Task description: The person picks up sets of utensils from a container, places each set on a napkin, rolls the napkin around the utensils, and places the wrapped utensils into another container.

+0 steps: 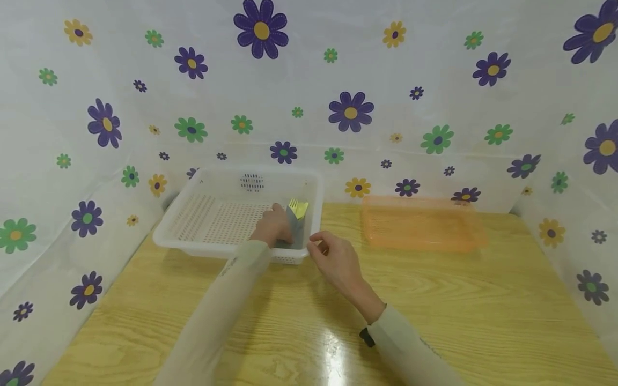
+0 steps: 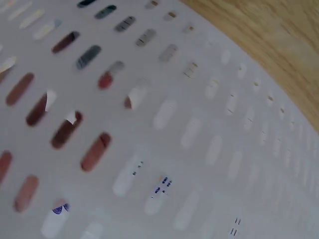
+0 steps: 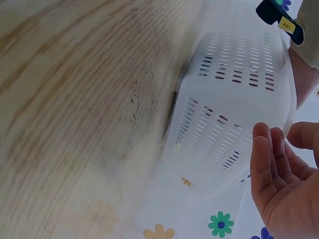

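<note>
A white slotted plastic basket stands on the table, its slotted wall filling the left wrist view. My left hand reaches over the front rim and grips a grey cutlery holder at the basket's right end. A yellow fork and another yellow utensil stick out of the holder's far end. My right hand pinches the basket's front right corner, thumb and fingers at the rim. The left fingers are partly hidden in the head view and out of sight in the left wrist view.
An orange plastic basket stands on the wooden table, to the right of the white one. White sheeting printed with flowers encloses the table at the back and sides.
</note>
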`<state>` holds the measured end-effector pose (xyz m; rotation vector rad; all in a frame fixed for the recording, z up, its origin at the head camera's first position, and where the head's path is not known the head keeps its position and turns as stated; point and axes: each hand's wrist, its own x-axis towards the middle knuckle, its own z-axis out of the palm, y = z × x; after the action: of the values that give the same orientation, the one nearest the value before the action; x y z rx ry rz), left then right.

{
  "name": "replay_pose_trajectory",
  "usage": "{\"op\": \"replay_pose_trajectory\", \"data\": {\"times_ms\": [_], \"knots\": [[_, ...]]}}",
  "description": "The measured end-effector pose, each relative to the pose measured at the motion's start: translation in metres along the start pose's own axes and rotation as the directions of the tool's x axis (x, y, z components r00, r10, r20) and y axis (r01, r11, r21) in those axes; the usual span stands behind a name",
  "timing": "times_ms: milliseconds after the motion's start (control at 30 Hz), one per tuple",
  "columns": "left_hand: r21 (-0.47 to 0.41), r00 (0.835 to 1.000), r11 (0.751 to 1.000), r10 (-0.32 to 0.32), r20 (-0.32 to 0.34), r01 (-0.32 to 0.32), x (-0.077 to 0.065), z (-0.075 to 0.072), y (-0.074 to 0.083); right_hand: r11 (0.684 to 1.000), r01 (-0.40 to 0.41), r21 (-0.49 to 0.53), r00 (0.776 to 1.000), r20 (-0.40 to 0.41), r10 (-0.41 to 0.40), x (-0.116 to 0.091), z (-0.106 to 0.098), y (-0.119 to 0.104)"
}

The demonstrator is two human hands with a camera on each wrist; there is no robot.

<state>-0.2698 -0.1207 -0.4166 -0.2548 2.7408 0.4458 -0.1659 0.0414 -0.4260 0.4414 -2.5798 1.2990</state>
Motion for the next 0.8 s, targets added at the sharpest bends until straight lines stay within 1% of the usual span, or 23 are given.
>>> {"op": "replay_pose_trajectory", "data": {"times_ms": [33, 100, 167, 233, 267, 367, 467, 500, 700, 800], "knots": [[0.022, 1.000, 1.000, 0.008, -0.007, -0.008, 0.000, 0.001, 0.001, 1.000, 0.004, -0.003, 1.000, -0.003, -0.004, 0.000, 0.000, 0.000], [0.087, 0.999, 0.995, 0.045, 0.005, -0.045, 0.000, 0.002, 0.004, 1.000, 0.015, -0.006, 1.000, -0.009, -0.015, 0.000, 0.000, 0.001], [0.157, 0.995, 0.983, 0.087, 0.042, -0.092, 0.000, 0.002, 0.007, 1.000, 0.024, -0.006, 1.000, -0.012, -0.024, 0.000, 0.001, 0.002], [0.190, 0.990, 0.974, 0.107, 0.095, -0.124, -0.001, 0.001, 0.009, 1.000, 0.029, -0.002, 1.000, -0.012, -0.029, 0.000, 0.000, 0.002], [0.189, 0.987, 0.973, 0.109, 0.119, -0.130, -0.001, 0.000, 0.009, 0.999, 0.033, 0.002, 0.999, -0.013, -0.033, 0.000, 0.000, 0.001], [0.133, 0.979, 0.985, 0.080, 0.190, -0.107, -0.002, -0.002, 0.009, 1.000, 0.026, 0.013, 1.000, -0.005, -0.026, -0.001, 0.001, 0.001], [0.097, 0.970, 0.992, 0.061, 0.236, -0.086, 0.000, -0.005, 0.004, 0.999, 0.024, 0.023, 1.000, 0.004, -0.024, -0.001, 0.002, 0.001], [0.083, 0.966, 0.993, 0.064, 0.250, -0.087, 0.001, -0.005, 0.002, 0.999, 0.018, 0.026, 1.000, 0.007, -0.018, -0.001, 0.002, 0.001], [0.058, 0.949, 0.985, 0.138, 0.283, -0.161, 0.009, -0.005, -0.009, 0.999, 0.010, 0.044, 1.000, 0.002, -0.011, -0.002, 0.003, 0.003], [0.055, 0.949, 0.984, 0.146, 0.280, -0.168, 0.010, -0.005, -0.009, 0.998, 0.016, 0.053, 1.000, -0.003, -0.016, -0.003, 0.002, 0.003]]}}
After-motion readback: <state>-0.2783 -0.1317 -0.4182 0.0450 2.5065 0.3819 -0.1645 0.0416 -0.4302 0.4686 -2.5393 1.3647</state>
